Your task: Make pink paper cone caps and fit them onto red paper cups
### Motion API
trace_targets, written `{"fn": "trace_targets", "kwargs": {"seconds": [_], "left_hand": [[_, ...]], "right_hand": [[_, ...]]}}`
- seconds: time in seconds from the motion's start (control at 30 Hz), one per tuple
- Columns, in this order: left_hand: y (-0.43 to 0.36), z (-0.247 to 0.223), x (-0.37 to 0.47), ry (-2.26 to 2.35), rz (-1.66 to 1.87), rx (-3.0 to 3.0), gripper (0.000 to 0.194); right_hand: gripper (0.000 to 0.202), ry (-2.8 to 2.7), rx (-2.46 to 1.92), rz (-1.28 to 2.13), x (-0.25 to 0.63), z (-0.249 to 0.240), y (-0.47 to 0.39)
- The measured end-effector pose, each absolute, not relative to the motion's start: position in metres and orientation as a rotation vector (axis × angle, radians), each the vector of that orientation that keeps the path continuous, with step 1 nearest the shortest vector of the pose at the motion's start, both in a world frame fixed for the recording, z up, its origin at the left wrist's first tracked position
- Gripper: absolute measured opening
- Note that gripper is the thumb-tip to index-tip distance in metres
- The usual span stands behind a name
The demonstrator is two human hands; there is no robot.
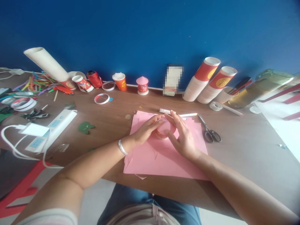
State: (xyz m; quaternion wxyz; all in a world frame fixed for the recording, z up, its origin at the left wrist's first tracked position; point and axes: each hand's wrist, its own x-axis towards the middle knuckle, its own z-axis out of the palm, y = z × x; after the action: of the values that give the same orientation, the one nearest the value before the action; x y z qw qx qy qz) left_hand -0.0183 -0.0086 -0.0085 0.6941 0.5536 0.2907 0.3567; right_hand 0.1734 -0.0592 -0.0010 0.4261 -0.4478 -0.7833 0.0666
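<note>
Between my two hands is a pink paper cone [167, 126], resting on a short cut paper cup [160, 135] whose red and white edge shows below it. My left hand [148, 127] curls around the cone's left and far side. On the right, my right hand [184, 137] cups it, thumb against the near face and fingers over the far edge. Under them lies a stack of pink paper sheets [164, 161]. Past my fingertips are a white glue stick [164, 111] and a pen [188, 115]. Scissors [211, 132] lie right of the stack.
A similar small cup with a pink cone roof [142, 85] stands near the blue wall. Tall cup stacks [199, 81] and a tape roll [216, 106] are at right. Left are cut cup rings [101, 98], green paper [86, 127], a power strip [55, 126] and cables.
</note>
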Motion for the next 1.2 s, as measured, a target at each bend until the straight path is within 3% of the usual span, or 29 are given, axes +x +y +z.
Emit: {"fn": "trace_targets", "kwargs": {"seconds": [0.53,0.9,1.03,1.2], "left_hand": [[-0.009,-0.002,-0.017,0.762,0.895,1.354,0.040],[-0.015,-0.005,-0.021,0.727,1.228,2.400,0.052],[-0.018,-0.007,-0.020,0.709,1.165,2.246,0.050],[-0.017,0.000,-0.019,0.783,0.988,1.619,0.050]], "right_hand": [[0.078,-1.956,-1.103,0.243,0.178,0.003,-0.059],[0.074,-1.950,-1.111,0.161,0.177,0.001,-0.060],[0.071,-1.944,-1.130,0.238,0.178,0.000,-0.061],[0.055,-1.689,-1.128,0.610,0.183,0.000,-0.058]]}}
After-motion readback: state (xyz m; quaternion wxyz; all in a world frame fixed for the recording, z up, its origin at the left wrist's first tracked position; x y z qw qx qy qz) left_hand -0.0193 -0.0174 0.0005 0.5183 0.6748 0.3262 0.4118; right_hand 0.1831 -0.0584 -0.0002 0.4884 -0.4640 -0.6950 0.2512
